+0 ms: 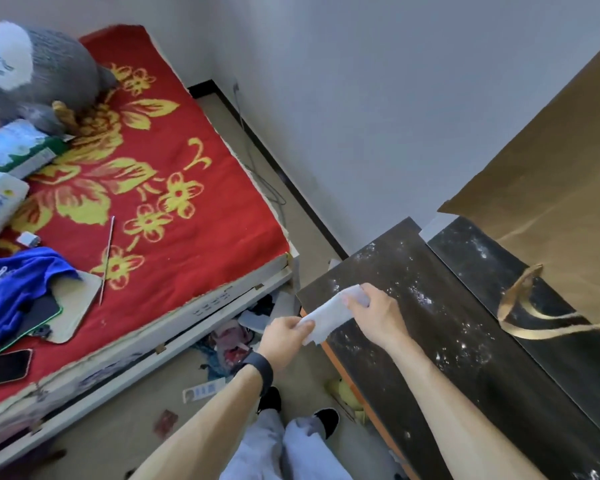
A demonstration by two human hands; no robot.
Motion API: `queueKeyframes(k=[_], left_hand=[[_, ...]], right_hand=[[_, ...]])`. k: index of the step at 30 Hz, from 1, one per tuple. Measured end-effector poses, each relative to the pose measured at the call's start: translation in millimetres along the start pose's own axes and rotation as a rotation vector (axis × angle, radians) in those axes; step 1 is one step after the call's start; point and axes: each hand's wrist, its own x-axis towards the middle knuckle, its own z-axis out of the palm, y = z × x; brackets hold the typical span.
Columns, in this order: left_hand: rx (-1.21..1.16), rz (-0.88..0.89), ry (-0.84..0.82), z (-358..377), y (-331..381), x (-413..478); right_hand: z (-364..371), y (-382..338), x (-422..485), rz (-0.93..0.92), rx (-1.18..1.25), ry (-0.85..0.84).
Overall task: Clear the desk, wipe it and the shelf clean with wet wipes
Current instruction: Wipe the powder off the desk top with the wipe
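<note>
Nearest the camera, two bare forearms reach out over grey trouser legs and black shoes. The left hand (pixel 290 329), with a dark band at its wrist, is closed in a pinch on the lower end of a white wet wipe (pixel 329 315); the right hand (pixel 378 315) is curled shut on the upper end, so the sheet hangs stretched between them, just above the near corner of the dark, glossy desk (pixel 458 358). It does not seem to touch the surface yet.

The step in hand looks like opening the wipe out before wiping. It would go best spread flat, or folded once into a pad, then pressed under one palm and drawn in long overlapping strokes from the far edge toward the near one, so the white specks and dust scattered over the top are gathered rather than smeared. A fresh face is probably needed partway through.

Farther right, a curled brown strip (pixel 534 313) lies on the raised dark shelf (pixel 492 258); what it is I cannot tell, and it should come off first. A tan sheet (pixel 551 161) covers the far corner, hiding what lies beneath. The desk runs out of frame at lower right, and clutter under the red flowered bed (pixel 187 174) is too blurred to name.
</note>
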Motion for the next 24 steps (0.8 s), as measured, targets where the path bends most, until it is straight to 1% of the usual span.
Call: queueKeyframes(k=[1, 2, 3, 5, 6, 8, 9, 11, 12, 14, 16, 18, 20, 21, 22, 24], left_hand=[[-0.088, -0.028, 0.038, 3.7, -0.2, 6.0], [-0.121, -0.043, 0.067, 7.5, -2.0, 12.6], [-0.106, -0.061, 0.060, 10.9, -3.2, 16.5], [0.076, -0.078, 0.025, 17.1, -9.3, 24.8], [0.189, -0.053, 0.049, 18.4, -14.1, 29.0], [0.277, 0.031, 0.159, 14.3, -22.7, 35.5], [0.297, 0.082, 0.191, 9.6, -26.3, 38.7], [0.435, 0.195, 0.201, -1.7, -34.0, 44.8], [0.556, 0.264, 0.181, -5.6, -40.4, 49.4], [0.769, 0.384, 0.105, -13.6, -47.2, 58.4], [0.930, 0.441, 0.012, -21.2, -53.8, 69.6], [1.004, 0.520, -0.009, -29.0, -61.6, 81.4], [1.064, 0.552, -0.036, -36.8, -71.5, 92.4], [1.084, 0.573, -0.051, -40.1, -74.0, 95.7], [1.104, 0.612, -0.054, -42.1, -73.8, 97.8], [1.136, 0.723, -0.040, -40.2, -65.1, 99.9]], right_hand=[[1.6, -3.5, 14.9, -0.037, -0.004, 0.006], [5.5, -6.1, 29.4, -0.076, -0.004, 0.018], [12.5, -7.3, 42.1, -0.107, -0.025, 0.040], [33.1, -6.4, 55.4, -0.131, -0.137, 0.130], [46.0, -5.1, 54.8, -0.142, -0.196, 0.196], [75.8, -6.1, 42.3, -0.184, -0.308, 0.304], [91.6, -9.1, 33.5, -0.199, -0.343, 0.309], [122.6, -15.0, 18.8, -0.174, -0.345, 0.225], [134.9, -16.7, 17.8, -0.137, -0.340, 0.198], [150.5, -18.1, 26.6, -0.064, -0.321, 0.203], [156.0, -16.9, 39.0, -0.043, -0.339, 0.211], [158.4, -12.3, 47.6, -0.127, -0.384, 0.183], [154.4, -1.7, 51.6, -0.253, -0.453, 0.152], [148.5, 7.9, 52.0, -0.276, -0.481, 0.156], [141.0, 20.2, 50.2, -0.252, -0.492, 0.170], [125.5, 51.1, 37.2, -0.122, -0.475, 0.213]])
